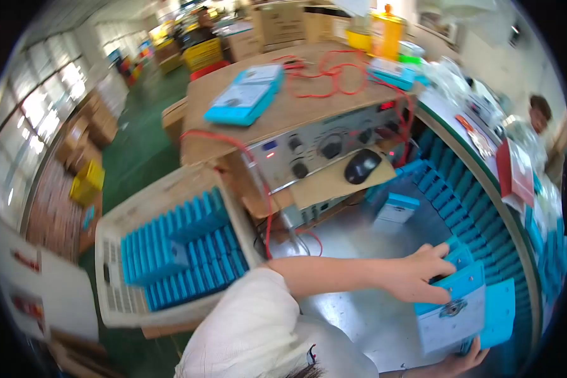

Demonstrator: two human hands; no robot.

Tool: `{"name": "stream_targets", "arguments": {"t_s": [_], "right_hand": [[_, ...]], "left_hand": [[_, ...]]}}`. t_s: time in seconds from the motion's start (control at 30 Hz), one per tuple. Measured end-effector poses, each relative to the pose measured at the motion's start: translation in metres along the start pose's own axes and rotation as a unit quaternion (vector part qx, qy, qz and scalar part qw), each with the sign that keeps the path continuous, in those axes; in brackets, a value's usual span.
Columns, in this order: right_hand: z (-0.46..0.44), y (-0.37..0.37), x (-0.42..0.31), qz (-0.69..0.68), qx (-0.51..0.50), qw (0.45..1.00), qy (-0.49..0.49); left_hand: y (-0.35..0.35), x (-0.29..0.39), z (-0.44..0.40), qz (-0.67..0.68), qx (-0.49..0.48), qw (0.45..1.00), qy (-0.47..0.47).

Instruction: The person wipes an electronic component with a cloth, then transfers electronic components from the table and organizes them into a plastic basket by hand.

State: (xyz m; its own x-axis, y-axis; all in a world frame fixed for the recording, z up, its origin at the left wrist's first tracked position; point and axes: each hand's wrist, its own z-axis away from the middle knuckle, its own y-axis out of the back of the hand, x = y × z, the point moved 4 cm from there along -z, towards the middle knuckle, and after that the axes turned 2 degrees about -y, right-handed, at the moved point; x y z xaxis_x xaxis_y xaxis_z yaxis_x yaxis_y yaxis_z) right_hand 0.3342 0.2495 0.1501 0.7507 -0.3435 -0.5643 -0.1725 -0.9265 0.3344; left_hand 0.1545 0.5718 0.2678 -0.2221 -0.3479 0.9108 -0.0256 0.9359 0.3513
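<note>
My left hand point(422, 274) reaches in from the left, fingers bent around a blue case point(460, 255). Its thumb side meets the upper edge of a blue case with a white face point(450, 318) and a round metal fitting. My right hand point(466, 363) grips that white-faced case from below, its fingers partly hidden underneath. Another blue piece point(501, 312) sits right beside it. Rows of blue cases point(466, 195) line the curved right edge of the bench. One more blue-and-white case point(397, 209) stands on the shiny metal worktop point(359, 321).
Left of me, a white plastic crate point(123, 302) holds many blue cases. Ahead are a metal instrument point(321, 142) with knobs, a black mouse point(363, 166), red cables point(334, 75) and a blue-and-white device point(246, 94). A person point(538, 120) is at the far right.
</note>
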Motion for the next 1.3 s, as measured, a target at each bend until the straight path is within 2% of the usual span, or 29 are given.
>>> {"name": "stream_targets", "arguments": {"t_s": [0.03,0.1,0.17,0.23,0.3,0.37,0.43,0.47,0.57,0.63,0.77,0.9,0.93,0.97,1.0,1.03,1.1,1.13,1.23,1.27,1.3], "right_hand": [[-0.006,-0.006,0.001,-0.020,-0.012,1.000,0.017],[-0.008,-0.010,-0.028,-0.118,0.073,0.989,0.048],[-0.010,-0.024,-0.034,-0.176,0.078,0.981,0.028],[-0.014,-0.045,-0.035,-0.327,0.009,0.943,-0.064],[-0.010,-0.064,-0.042,-0.455,-0.069,0.873,-0.162],[-0.001,-0.073,-0.050,-0.550,-0.146,0.779,-0.262],[-0.003,-0.092,-0.010,-0.549,-0.189,0.768,-0.272],[0.001,-0.091,-0.020,-0.575,-0.201,0.748,-0.263],[0.011,-0.095,-0.119,-0.628,-0.252,0.712,-0.187],[0.032,-0.105,-0.201,-0.629,-0.305,0.701,-0.143],[0.083,-0.140,-0.368,-0.557,-0.404,0.724,-0.055],[0.133,-0.206,-0.505,-0.415,-0.513,0.748,0.072],[0.146,-0.221,-0.530,-0.351,-0.507,0.776,0.133],[0.160,-0.237,-0.550,-0.283,-0.497,0.797,0.193],[0.176,-0.259,-0.559,-0.222,-0.528,0.788,0.226],[0.192,-0.276,-0.567,-0.158,-0.557,0.773,0.259],[0.214,-0.296,-0.575,-0.051,-0.607,0.757,0.236],[0.224,-0.309,-0.575,-0.011,-0.642,0.730,0.235],[0.249,-0.342,-0.565,0.066,-0.650,0.720,0.235],[0.255,-0.354,-0.562,0.092,-0.673,0.696,0.233],[0.262,-0.362,-0.562,0.090,-0.673,0.696,0.231]], "left_hand": [[0.007,0.010,0.021,-0.008,0.028,1.000,0.002],[0.011,0.025,0.067,0.018,-0.018,0.999,0.029],[0.015,0.046,0.112,-0.041,0.049,0.998,0.012],[0.019,0.066,0.156,-0.074,0.132,0.987,0.046],[0.022,0.085,0.203,-0.085,0.225,0.967,0.084],[0.023,0.101,0.252,-0.113,0.331,0.929,0.125],[0.027,0.109,0.309,-0.122,0.446,0.854,0.241],[0.029,0.112,0.335,-0.076,0.507,0.826,0.234],[0.035,0.118,0.419,-0.002,0.673,0.711,0.203],[0.049,0.123,0.505,-0.046,0.709,0.677,0.195],[0.062,0.120,0.572,-0.075,0.718,0.662,0.201],[0.078,0.058,0.621,-0.078,0.656,0.671,0.337],[0.082,0.038,0.627,-0.071,0.633,0.673,0.376],[0.083,0.028,0.624,-0.154,0.611,0.651,0.423],[0.084,0.019,0.616,-0.235,0.584,0.623,0.465],[0.085,0.008,0.608,-0.215,0.571,0.610,0.506],[0.086,-0.006,0.587,-0.156,0.551,0.586,0.573],[0.087,-0.018,0.579,-0.137,0.551,0.578,0.586],[0.091,-0.049,0.555,-0.091,0.546,0.567,0.610],[0.093,-0.056,0.547,-0.069,0.531,0.567,0.625],[0.098,-0.068,0.543,-0.060,0.502,0.567,0.650]]}}
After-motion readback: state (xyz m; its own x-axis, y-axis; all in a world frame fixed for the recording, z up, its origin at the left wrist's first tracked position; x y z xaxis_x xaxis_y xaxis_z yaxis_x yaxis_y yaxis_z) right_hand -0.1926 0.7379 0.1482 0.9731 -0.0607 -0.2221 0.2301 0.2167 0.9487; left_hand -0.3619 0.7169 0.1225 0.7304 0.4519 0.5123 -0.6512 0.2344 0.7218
